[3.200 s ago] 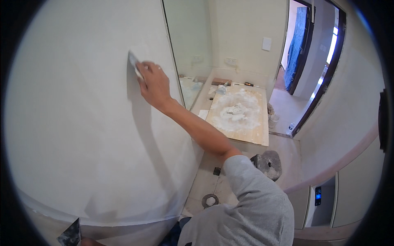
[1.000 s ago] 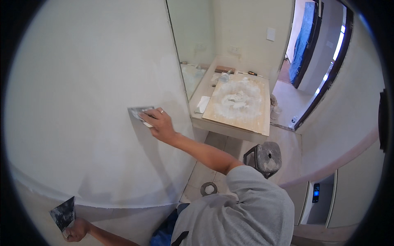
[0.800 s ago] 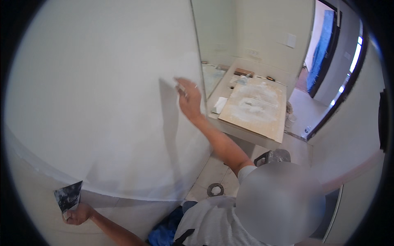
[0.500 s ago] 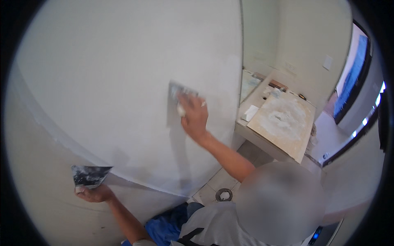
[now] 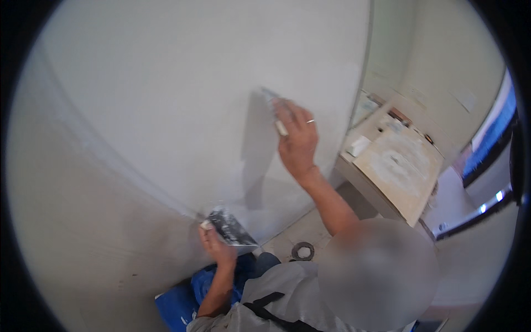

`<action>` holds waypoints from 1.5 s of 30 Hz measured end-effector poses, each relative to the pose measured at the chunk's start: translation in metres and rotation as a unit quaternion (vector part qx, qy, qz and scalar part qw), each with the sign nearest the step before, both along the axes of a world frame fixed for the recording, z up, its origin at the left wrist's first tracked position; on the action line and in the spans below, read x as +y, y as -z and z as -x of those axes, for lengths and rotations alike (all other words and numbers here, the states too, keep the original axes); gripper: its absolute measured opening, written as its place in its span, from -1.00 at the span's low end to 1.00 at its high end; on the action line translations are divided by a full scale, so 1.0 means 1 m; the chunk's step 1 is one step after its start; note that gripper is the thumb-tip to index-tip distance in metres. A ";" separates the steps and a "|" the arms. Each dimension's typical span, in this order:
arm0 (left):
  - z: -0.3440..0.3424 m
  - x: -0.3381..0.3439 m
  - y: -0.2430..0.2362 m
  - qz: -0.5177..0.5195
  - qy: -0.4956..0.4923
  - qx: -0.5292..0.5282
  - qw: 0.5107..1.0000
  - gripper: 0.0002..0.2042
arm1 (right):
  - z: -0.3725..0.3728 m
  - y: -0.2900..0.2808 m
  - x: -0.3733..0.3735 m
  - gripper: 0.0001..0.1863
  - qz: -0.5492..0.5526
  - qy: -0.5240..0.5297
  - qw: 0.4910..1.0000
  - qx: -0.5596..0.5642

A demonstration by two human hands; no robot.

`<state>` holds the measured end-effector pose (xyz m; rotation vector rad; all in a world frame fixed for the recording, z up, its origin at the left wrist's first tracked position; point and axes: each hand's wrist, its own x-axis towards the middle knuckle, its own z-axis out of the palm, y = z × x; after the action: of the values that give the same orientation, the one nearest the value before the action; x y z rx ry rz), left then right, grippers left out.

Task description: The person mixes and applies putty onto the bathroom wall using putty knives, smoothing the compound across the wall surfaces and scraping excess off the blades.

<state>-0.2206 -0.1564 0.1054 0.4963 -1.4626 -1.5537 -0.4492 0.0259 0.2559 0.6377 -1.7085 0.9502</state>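
My right hand [image 5: 298,143] grips a putty knife [image 5: 269,95] by its pale handle. The blade stands nearly edge-on at the white wall [image 5: 166,105], casting a long shadow; whether it touches cannot be told. Lower down, my left hand [image 5: 217,247] is closed around a second, wider putty knife [image 5: 231,227]. White smears cover its dark blade, which is tilted in front of the wall near its lower edge.
To the right, a pale board [image 5: 390,180] with a white powdery patch lies on a ledge, tools behind it. A dark ring-shaped object [image 5: 295,253] with a white middle sits on the tiled floor. Something blue [image 5: 173,311], perhaps a bag, is at the lower left, and a doorway lies far right.
My left hand has brought its putty knife right and slightly up, turning the blade. My right hand's knife has turned more edge-on. The whole view has shifted.
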 end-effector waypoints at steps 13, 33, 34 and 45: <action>-0.024 0.022 -0.017 -0.272 0.139 0.016 0.952 -0.77 | -0.108 0.106 -0.003 -0.82 0.150 -0.308 0.830 -0.441; -0.023 0.099 -0.182 -0.093 0.351 -0.098 0.927 -0.67 | -0.313 -0.013 0.046 -0.46 0.385 -0.227 0.732 -0.514; -0.024 0.100 -0.188 -0.093 0.363 -0.101 0.922 -0.67 | -0.319 -0.014 0.047 -0.46 0.391 -0.216 0.734 -0.511; -0.016 0.081 -0.235 -0.148 0.474 -0.180 0.849 -0.76 | -0.347 -0.065 0.093 -0.65 0.662 -0.099 0.608 -0.427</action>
<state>-0.2049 -0.0755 0.3403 0.2296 -1.9072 -2.6044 -0.1018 0.1190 0.3206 -0.8021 -1.0494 2.5224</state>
